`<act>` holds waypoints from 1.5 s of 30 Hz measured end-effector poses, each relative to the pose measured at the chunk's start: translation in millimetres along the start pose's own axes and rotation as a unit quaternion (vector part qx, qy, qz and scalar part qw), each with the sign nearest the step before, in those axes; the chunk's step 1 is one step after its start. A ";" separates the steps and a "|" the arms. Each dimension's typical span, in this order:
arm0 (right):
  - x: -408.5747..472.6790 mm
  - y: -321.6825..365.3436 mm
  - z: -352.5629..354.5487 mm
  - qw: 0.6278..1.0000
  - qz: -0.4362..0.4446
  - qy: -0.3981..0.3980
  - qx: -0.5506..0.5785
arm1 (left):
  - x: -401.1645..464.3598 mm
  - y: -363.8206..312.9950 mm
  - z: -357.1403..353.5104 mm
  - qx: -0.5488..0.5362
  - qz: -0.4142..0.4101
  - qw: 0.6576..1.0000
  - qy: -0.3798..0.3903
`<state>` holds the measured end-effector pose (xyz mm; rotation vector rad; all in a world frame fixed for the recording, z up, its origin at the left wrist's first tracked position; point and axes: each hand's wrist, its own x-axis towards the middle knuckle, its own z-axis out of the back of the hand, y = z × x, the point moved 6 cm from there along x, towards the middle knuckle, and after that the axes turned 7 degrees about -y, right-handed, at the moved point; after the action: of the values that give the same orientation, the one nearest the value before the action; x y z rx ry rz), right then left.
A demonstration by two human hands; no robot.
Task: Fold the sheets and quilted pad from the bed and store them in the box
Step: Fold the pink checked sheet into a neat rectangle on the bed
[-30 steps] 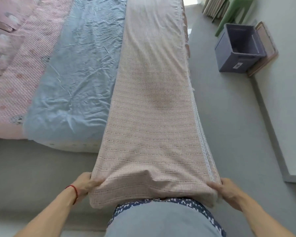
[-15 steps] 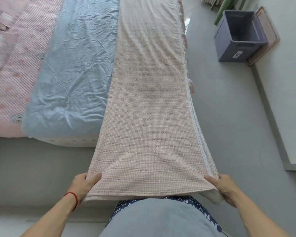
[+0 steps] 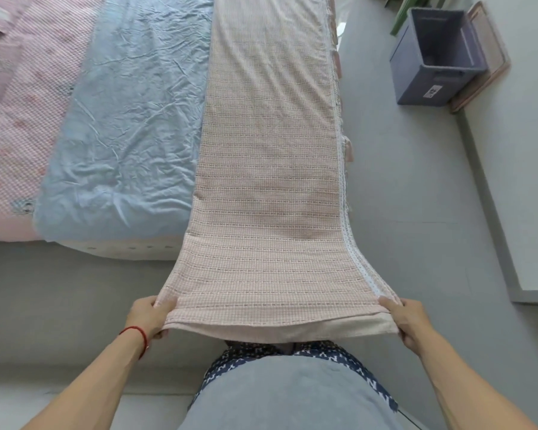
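A long pink woven sheet [image 3: 271, 169], folded into a narrow strip, runs down the right side of the bed and off its foot toward me. My left hand [image 3: 148, 315] pinches its near left corner, and my right hand [image 3: 407, 319] pinches the near right corner. The near end is lifted off the bed and pulled taut, with folded layers showing along the front edge. A wrinkled light blue sheet [image 3: 128, 119] lies on the mattress beside it. A pink quilted pad [image 3: 19, 113] covers the far left. The empty blue-grey box [image 3: 432, 76] stands on the floor at upper right.
Grey floor [image 3: 401, 212] lies between the bed and the box. A pinkish lid or tray [image 3: 491, 54] leans behind the box against the white wall. A green stool leg [image 3: 401, 17] shows beside the box. The mattress foot edge [image 3: 121, 248] is in front of me.
Both hands have raised the near end of the pink sheet and drawn it tighter toward me. The sagging front edge is now straight and level.
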<state>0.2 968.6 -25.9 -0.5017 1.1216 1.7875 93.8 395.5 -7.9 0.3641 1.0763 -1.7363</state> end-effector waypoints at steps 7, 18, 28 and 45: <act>2.1 27.1 -0.6 0.997 -0.023 -0.027 0.070 | 13.5 -16.8 6.3 -0.159 0.029 0.987 0.019; 18.9 132.8 -40.9 0.973 -0.013 0.043 0.224 | 69.9 -107.7 6.1 -0.267 0.128 0.936 0.189; 160.0 231.1 -139.0 0.966 -0.091 0.146 0.191 | 203.6 -188.1 -76.1 -0.303 0.133 0.940 0.089; 262.2 239.7 -194.2 0.966 0.226 -0.088 -0.091 | 341.6 -217.3 -128.3 0.086 -0.160 0.973 -0.145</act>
<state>-358.7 896.8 -199.0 -0.1914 1.0057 2.2958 -274.5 311.9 -202.2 0.0349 0.8057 -2.1011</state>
